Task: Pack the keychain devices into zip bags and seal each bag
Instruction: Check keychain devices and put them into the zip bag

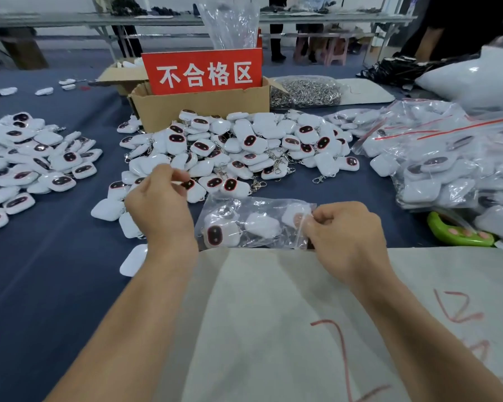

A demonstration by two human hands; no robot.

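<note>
A clear zip bag (253, 221) lies on the blue cloth just beyond a pale sheet, with several white keychain devices inside. My right hand (346, 236) pinches the bag's right end at the zip strip. My left hand (160, 204) hovers left of the bag, over the near edge of the central heap of white keychain devices (238, 146). Its fingers are curled, with thumb and fingertips pinched together; whether they hold anything I cannot tell.
A cardboard box (204, 108) with a red sign (204, 71) stands behind the heap. Another pile of devices (32, 158) lies at the left. Filled zip bags (436, 158) pile up at the right, near a green object (456, 233). A pale sheet (273, 314) with red marks covers the near edge.
</note>
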